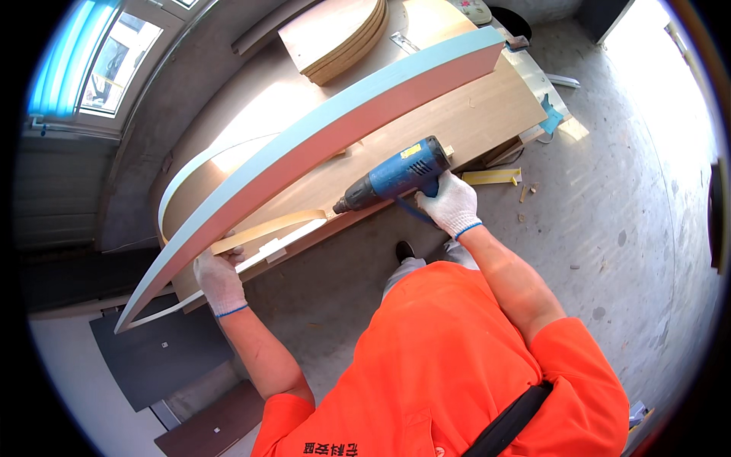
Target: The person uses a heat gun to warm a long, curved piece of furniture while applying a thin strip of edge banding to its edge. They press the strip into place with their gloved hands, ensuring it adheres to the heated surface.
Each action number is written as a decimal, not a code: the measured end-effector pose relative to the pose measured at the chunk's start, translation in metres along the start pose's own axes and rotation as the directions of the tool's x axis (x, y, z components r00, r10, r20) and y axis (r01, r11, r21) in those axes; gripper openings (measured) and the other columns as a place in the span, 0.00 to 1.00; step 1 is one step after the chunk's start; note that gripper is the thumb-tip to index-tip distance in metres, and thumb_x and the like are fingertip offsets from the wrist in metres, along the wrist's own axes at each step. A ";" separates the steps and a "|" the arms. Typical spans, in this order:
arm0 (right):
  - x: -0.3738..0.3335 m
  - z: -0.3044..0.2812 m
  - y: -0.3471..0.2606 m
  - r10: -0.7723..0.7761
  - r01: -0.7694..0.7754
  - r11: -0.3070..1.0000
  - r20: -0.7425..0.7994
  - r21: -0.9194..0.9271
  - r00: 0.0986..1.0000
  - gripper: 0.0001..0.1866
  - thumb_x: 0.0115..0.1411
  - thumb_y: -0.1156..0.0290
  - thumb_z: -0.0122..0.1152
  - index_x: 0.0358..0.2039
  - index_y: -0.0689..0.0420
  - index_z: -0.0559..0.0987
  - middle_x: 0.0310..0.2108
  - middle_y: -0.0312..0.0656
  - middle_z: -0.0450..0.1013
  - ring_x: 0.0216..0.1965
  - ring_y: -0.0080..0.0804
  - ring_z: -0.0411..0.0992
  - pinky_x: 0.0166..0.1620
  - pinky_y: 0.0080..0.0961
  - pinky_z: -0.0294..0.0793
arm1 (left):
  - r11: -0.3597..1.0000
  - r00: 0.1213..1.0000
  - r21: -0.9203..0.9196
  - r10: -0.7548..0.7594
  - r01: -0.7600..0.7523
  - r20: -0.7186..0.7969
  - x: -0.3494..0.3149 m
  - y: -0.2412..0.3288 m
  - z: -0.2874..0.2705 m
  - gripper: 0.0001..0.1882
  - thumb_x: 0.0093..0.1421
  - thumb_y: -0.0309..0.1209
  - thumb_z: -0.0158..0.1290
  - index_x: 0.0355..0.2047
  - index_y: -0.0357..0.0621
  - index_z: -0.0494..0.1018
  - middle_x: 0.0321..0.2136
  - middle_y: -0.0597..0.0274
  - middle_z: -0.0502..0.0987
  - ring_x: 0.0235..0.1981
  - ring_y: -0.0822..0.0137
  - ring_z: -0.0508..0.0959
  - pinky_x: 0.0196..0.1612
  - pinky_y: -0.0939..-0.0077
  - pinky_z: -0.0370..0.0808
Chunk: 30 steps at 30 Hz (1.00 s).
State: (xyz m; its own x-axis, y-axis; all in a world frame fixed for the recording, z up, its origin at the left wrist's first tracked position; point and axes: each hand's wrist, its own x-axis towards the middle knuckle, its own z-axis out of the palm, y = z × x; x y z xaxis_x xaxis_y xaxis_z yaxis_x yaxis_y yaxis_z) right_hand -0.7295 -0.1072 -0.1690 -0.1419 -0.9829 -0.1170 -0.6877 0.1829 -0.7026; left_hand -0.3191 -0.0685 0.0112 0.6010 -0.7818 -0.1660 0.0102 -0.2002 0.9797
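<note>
My right hand (451,204), in a white knit glove with a blue cuff, grips the handle of a blue heat gun (402,174). Its dark nozzle points left toward the end of a tan edge banding strip (274,227). At the lower left my gloved left hand (219,282) has its fingers closed on that strip, beside the curved panel. The panel (365,122) stands on its edge across the workbench, pale blue along its top and pinkish on its side. Part of my left fingers is hidden behind the strip. A pale loop of strip (171,190) bends round behind the panel.
The wooden workbench (506,107) carries a stack of curved boards (343,38) at the back. Dark panels (160,343) lean at the lower left. On the concrete floor at right lie a yellow strip (491,177) and small scraps. A window (118,65) is at upper left.
</note>
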 end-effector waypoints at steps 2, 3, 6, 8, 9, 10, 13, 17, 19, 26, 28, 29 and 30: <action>0.001 0.001 0.001 -0.005 0.005 1.000 -0.004 -0.012 1.000 0.26 0.52 0.55 0.74 0.48 0.55 0.82 0.37 0.55 0.84 0.42 0.59 0.83 0.47 0.51 0.83 | 1.000 1.000 0.005 0.003 -0.003 0.000 0.000 0.001 0.000 0.23 0.74 0.45 0.51 0.47 0.34 0.80 0.37 0.54 0.82 0.28 0.66 0.76 0.30 0.74 0.71; 0.001 0.001 0.001 -0.004 0.004 1.000 -0.006 -0.010 1.000 0.26 0.52 0.55 0.74 0.48 0.55 0.82 0.37 0.54 0.84 0.42 0.59 0.83 0.47 0.51 0.83 | 1.000 1.000 0.007 0.000 0.000 0.001 0.000 0.001 -0.001 0.23 0.74 0.45 0.50 0.48 0.34 0.80 0.37 0.54 0.82 0.28 0.66 0.76 0.30 0.74 0.71; 0.000 -0.001 -0.001 -0.002 0.002 1.000 -0.001 0.004 1.000 0.25 0.52 0.55 0.74 0.47 0.55 0.82 0.37 0.54 0.84 0.42 0.59 0.83 0.47 0.51 0.83 | 1.000 1.000 -0.010 -0.001 0.001 0.022 0.001 -0.003 -0.002 0.24 0.75 0.45 0.49 0.48 0.32 0.80 0.38 0.53 0.82 0.29 0.66 0.76 0.31 0.74 0.71; -0.001 -0.002 -0.005 0.000 0.000 1.000 0.002 0.013 1.000 0.25 0.52 0.54 0.74 0.47 0.55 0.82 0.37 0.54 0.84 0.42 0.59 0.83 0.47 0.51 0.83 | 1.000 1.000 -0.013 0.002 -0.002 0.026 0.001 -0.004 -0.004 0.24 0.75 0.44 0.48 0.49 0.32 0.80 0.38 0.53 0.82 0.29 0.66 0.76 0.31 0.74 0.71; -0.002 -0.003 -0.005 0.003 -0.003 1.000 0.001 0.016 1.000 0.25 0.52 0.54 0.74 0.47 0.55 0.82 0.37 0.54 0.84 0.42 0.59 0.83 0.47 0.51 0.83 | 1.000 1.000 -0.006 0.003 -0.003 0.022 0.000 -0.005 -0.004 0.24 0.75 0.44 0.48 0.49 0.31 0.79 0.38 0.53 0.82 0.29 0.66 0.76 0.31 0.74 0.71; -0.003 -0.003 -0.005 0.005 -0.005 1.000 0.000 0.018 1.000 0.25 0.52 0.54 0.74 0.47 0.54 0.82 0.37 0.54 0.84 0.42 0.60 0.83 0.47 0.51 0.83 | 1.000 1.000 0.000 0.004 -0.004 0.018 -0.001 -0.006 -0.003 0.24 0.75 0.44 0.48 0.49 0.31 0.79 0.38 0.52 0.82 0.29 0.66 0.76 0.31 0.74 0.71; -0.004 -0.009 -0.013 0.004 -0.004 0.999 -0.017 0.033 1.000 0.26 0.52 0.54 0.74 0.47 0.54 0.82 0.36 0.55 0.84 0.41 0.60 0.83 0.46 0.51 0.83 | 1.000 1.000 0.011 0.000 0.000 -0.004 -0.005 -0.004 0.003 0.24 0.74 0.43 0.48 0.49 0.32 0.80 0.39 0.52 0.82 0.29 0.65 0.76 0.31 0.74 0.72; -0.005 -0.018 -0.020 -0.021 0.023 0.998 -0.038 0.060 0.999 0.26 0.52 0.54 0.74 0.47 0.54 0.82 0.35 0.54 0.84 0.41 0.59 0.83 0.46 0.51 0.83 | 1.000 1.000 0.011 0.000 -0.001 0.004 -0.008 -0.006 0.008 0.23 0.74 0.44 0.48 0.49 0.33 0.80 0.39 0.52 0.83 0.29 0.65 0.77 0.31 0.74 0.73; -0.007 -0.026 -0.027 -0.032 0.035 0.996 -0.027 0.088 0.999 0.25 0.52 0.54 0.73 0.47 0.54 0.82 0.36 0.54 0.84 0.41 0.59 0.83 0.46 0.50 0.83 | 1.000 1.000 0.019 -0.005 0.005 -0.004 -0.009 -0.008 0.011 0.23 0.74 0.44 0.48 0.48 0.34 0.81 0.38 0.51 0.83 0.28 0.65 0.78 0.31 0.74 0.74; -0.011 -0.049 -0.048 -0.071 0.075 0.988 -0.037 0.134 0.997 0.26 0.53 0.52 0.76 0.47 0.54 0.83 0.38 0.50 0.85 0.43 0.54 0.84 0.47 0.43 0.83 | 1.000 0.999 0.013 0.026 -0.027 0.039 -0.018 -0.015 0.025 0.23 0.73 0.45 0.51 0.47 0.34 0.81 0.38 0.52 0.83 0.28 0.64 0.79 0.31 0.74 0.75; -0.011 -0.055 -0.050 -0.092 0.095 0.985 -0.029 0.142 0.995 0.26 0.54 0.53 0.76 0.48 0.54 0.83 0.38 0.49 0.85 0.43 0.53 0.84 0.47 0.42 0.84 | 0.999 0.999 0.025 0.032 -0.032 0.021 -0.024 -0.017 0.035 0.23 0.73 0.45 0.51 0.47 0.34 0.81 0.38 0.52 0.83 0.28 0.64 0.79 0.31 0.73 0.75; -0.012 -0.058 -0.052 -0.104 0.107 0.984 -0.029 0.145 0.994 0.26 0.54 0.53 0.77 0.48 0.54 0.83 0.38 0.49 0.85 0.43 0.53 0.84 0.47 0.42 0.84 | 0.999 0.999 0.023 0.036 -0.036 0.020 -0.027 -0.019 0.038 0.23 0.73 0.45 0.51 0.47 0.34 0.81 0.38 0.52 0.83 0.28 0.64 0.79 0.31 0.73 0.75; -0.013 -0.061 -0.056 -0.115 0.118 0.982 -0.030 0.145 0.993 0.26 0.54 0.53 0.77 0.48 0.54 0.83 0.38 0.49 0.85 0.43 0.52 0.84 0.47 0.42 0.84 | 0.999 0.999 0.018 0.037 -0.038 0.021 -0.027 -0.020 0.040 0.23 0.73 0.45 0.51 0.47 0.34 0.81 0.38 0.51 0.83 0.28 0.64 0.79 0.31 0.73 0.75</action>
State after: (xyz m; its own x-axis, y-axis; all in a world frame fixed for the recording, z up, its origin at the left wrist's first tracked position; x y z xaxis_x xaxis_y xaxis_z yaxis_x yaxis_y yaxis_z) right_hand -0.7327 -0.1037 -0.0855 -0.0832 -0.9964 -0.0148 -0.5890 0.0611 -0.8058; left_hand -0.3675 -0.0668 -0.0078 0.5837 -0.8012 -0.1316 -0.0270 -0.1811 0.9831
